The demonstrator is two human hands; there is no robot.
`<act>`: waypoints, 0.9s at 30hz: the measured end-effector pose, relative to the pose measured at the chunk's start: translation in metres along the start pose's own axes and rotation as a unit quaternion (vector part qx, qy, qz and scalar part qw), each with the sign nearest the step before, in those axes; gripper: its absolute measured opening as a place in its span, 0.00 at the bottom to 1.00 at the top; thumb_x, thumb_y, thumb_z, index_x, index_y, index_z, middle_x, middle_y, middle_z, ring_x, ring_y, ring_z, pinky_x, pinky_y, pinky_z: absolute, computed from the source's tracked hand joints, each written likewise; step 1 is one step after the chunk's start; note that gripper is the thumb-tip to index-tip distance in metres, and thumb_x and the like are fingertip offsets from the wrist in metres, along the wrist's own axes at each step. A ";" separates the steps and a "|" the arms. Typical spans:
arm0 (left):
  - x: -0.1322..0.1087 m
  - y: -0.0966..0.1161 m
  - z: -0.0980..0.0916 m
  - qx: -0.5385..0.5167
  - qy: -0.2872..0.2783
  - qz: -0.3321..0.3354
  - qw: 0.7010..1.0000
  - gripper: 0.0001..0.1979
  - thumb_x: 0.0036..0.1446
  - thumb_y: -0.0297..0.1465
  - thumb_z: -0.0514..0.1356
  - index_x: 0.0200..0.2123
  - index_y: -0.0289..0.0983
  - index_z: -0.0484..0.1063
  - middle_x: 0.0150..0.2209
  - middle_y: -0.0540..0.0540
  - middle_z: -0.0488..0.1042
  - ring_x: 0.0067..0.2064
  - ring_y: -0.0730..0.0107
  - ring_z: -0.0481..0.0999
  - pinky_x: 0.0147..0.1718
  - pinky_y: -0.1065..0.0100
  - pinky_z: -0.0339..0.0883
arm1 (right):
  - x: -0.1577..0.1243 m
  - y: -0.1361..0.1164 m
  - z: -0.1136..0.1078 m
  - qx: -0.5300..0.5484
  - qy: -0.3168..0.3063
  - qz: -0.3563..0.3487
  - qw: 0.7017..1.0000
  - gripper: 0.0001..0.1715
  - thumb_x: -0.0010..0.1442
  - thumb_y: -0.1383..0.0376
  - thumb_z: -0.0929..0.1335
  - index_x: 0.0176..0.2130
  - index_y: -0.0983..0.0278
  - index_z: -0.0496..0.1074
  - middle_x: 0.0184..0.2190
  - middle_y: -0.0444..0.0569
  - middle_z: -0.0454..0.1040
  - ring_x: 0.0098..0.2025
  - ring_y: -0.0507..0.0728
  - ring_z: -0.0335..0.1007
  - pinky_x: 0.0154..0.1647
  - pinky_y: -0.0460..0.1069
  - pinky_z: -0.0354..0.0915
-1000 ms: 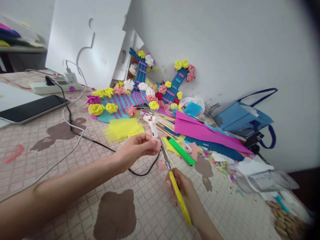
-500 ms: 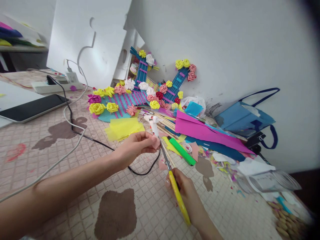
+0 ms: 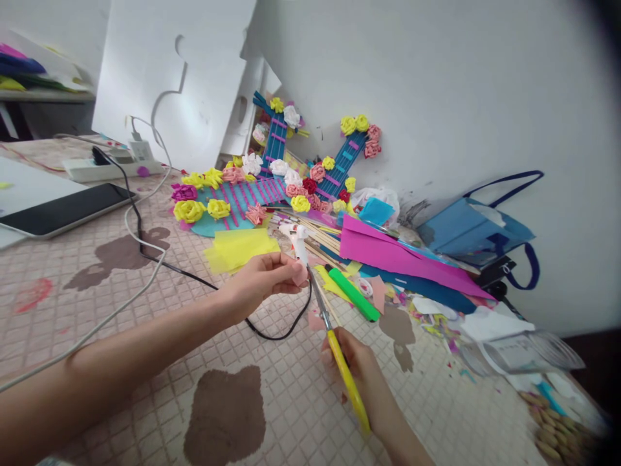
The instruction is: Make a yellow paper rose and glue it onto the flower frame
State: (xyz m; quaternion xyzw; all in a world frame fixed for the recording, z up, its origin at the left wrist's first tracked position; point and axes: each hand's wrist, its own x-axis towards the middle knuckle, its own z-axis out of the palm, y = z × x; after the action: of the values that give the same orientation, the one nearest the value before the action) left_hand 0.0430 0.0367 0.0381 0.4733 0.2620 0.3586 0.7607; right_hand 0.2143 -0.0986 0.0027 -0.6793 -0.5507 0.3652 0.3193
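Observation:
Between the thumb and fingers of my left hand [image 3: 266, 278] is a small piece of pink paper [image 3: 301, 276], mostly covered by the fingertips. My right hand [image 3: 356, 359] grips scissors [image 3: 345, 378] with yellow handles. Their metal blades point up and away, the tips right beside the pink paper; whether they touch it I cannot tell. Just beyond both hands lies a white glue gun [image 3: 297, 241], its black cord looping beneath my left wrist. Another pink scrap [image 3: 315, 319] rests on the table under the blades.
Yellow paper sheets [image 3: 242, 249] lie behind my left hand. A green marker [image 3: 354, 295], magenta paper [image 3: 388, 252] and wooden sticks [image 3: 317, 233] are to the right. Flower-trimmed blue paper shapes [image 3: 242, 200] stand at the back. A phone [image 3: 68, 210] and power strip [image 3: 92, 169] are left.
The pink paper has turned slightly in my left fingers and shows less of itself. My left hand has shifted a little; the scissors stay almost in place.

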 end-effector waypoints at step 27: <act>-0.024 -0.034 0.025 0.072 -0.093 -0.154 0.981 0.11 0.50 0.36 0.65 0.29 0.33 0.70 0.30 0.46 0.75 0.32 0.73 0.70 0.32 0.71 0.60 | 0.001 -0.015 0.004 0.269 0.045 0.006 0.962 0.14 0.51 0.60 0.69 0.33 0.61 0.61 0.23 0.37 0.61 0.17 0.45 0.54 0.16 0.42 0.55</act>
State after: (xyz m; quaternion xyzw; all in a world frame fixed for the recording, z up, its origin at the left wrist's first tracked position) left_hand 0.0574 -0.0058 0.0187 0.5121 0.2851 0.1723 0.7917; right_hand 0.2037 -0.0945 0.0132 -0.5874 -0.4135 0.4706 0.5123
